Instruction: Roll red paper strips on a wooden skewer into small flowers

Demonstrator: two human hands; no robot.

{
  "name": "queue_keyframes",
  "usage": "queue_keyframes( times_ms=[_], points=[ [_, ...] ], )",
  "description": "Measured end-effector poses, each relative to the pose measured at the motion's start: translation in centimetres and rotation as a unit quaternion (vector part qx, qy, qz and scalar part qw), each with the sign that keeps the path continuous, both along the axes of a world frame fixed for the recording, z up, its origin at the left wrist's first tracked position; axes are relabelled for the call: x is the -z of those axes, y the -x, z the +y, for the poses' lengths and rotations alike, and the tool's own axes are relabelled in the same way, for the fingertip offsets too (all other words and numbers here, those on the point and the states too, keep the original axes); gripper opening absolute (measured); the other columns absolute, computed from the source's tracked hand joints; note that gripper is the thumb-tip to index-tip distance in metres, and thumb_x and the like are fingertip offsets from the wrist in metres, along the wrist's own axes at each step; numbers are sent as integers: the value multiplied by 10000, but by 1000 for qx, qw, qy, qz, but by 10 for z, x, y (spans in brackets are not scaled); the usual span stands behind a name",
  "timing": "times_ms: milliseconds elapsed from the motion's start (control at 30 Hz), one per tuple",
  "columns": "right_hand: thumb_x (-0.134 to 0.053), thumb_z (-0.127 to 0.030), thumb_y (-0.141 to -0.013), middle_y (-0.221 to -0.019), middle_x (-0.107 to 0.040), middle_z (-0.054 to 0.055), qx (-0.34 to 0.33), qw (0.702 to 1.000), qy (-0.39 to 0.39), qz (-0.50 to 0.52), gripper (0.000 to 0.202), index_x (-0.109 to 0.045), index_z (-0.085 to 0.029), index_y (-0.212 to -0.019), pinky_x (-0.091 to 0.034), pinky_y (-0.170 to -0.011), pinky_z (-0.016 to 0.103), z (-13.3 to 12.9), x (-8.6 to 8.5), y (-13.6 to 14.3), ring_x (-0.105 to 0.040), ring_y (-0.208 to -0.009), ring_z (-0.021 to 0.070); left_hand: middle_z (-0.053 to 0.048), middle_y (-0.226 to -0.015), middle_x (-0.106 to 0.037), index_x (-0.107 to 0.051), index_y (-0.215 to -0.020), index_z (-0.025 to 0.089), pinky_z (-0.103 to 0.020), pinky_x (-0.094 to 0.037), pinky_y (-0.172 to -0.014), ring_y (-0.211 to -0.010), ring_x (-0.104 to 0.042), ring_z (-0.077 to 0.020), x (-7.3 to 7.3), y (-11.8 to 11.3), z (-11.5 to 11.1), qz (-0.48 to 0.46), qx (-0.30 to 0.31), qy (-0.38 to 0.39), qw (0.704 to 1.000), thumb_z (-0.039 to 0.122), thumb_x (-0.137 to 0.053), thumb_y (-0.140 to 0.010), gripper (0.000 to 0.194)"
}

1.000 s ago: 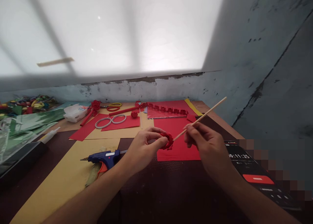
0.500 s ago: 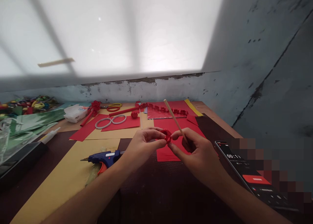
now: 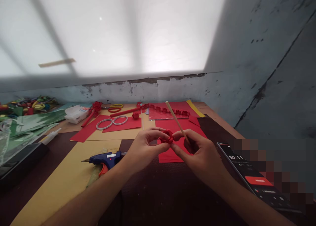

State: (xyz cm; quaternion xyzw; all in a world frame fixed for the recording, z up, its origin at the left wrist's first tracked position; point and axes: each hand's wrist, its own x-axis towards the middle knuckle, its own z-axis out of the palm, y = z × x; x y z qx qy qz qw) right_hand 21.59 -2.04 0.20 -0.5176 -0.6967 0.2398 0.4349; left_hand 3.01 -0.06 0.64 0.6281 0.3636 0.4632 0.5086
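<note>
Between the fingertips of both hands is a small curled red paper piece [image 3: 167,137], ring-like, with an opening in its middle. My left hand [image 3: 144,146] pinches it from the left between thumb and fingers. From the other side, the thumb and index finger of my right hand [image 3: 198,150] touch it. A thin wooden stick [image 3: 175,118] is also tucked in my right hand, slanting up and to the left. Red paper sheets [image 3: 170,156] lie beneath and behind the hands. Left of my left wrist rests a blue glue gun [image 3: 107,158] with an orange trigger.
A phone with a running timer [image 3: 234,163] lies right. Behind are two pale rings [image 3: 104,124], scissors [image 3: 115,108], a red paper ball [image 3: 135,116] and a row of curled red paper pieces [image 3: 170,111]. Colourful scraps [image 3: 37,104] and a white packet [image 3: 76,114] stand left.
The red paper piece has been turned or opened between my fingers, so its round opening now shows. Both hands have barely moved, and the stick stays in my right hand.
</note>
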Motion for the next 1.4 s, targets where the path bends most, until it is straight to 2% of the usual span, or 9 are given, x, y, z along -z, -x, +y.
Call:
queue_keyframes(
  times_ms=[233,467,733,1133,1400],
  points=[
    [-693,-398,-873,-612,-373,-58,8,1000,-6,-6,149,-683,-277,-960,-323,-502,271,1,1,-1,-362,-550,138,-110,-1145,-694,-801,-892,196,-404,-500,-991,-1137,-639,-268,2,1,2,13,-9,-11,1000,246,-757,-816,101],
    [-745,-361,-843,-714,-553,-26,14,998,-52,-23,166,-710,-277,-983,-341,-511,276,0,0,0,-400,-558,129,-112,-1143,-697,-799,-864,194,-410,-490,-1007,-1137,-641,-270,-2,0,0,29,-9,-23,999,267,-748,-830,95],
    [-720,-297,-850,-824,-649,1,14,998,-62,-31,172,-715,-250,-1016,-367,-524,288,-3,0,2,-422,-566,129,-103,-1115,-709,-799,-881,203,-416,-481,-1010,-1143,-633,-275,0,0,-1,57,-24,-31,998,278,-721,-856,111],
    [-713,-263,-838,-779,-656,-11,26,995,-91,-38,177,-712,-263,-1014,-381,-514,280,-2,3,4,-445,-551,128,-111,-1114,-705,-762,-813,164,-379,-530,-908,-1030,-670,-251,-1,-2,-2,6,-8,6,1000,221,-714,-844,81],
    [-707,-207,-822,-763,-632,-17,25,991,-115,-58,160,-696,-242,-978,-373,-505,276,-3,1,4,-431,-533,116,-100,-1069,-700,-799,-936,193,-391,-530,-919,-1032,-659,-254,0,-2,-1,20,-8,-19,1000,268,-755,-828,138]
  ],
)
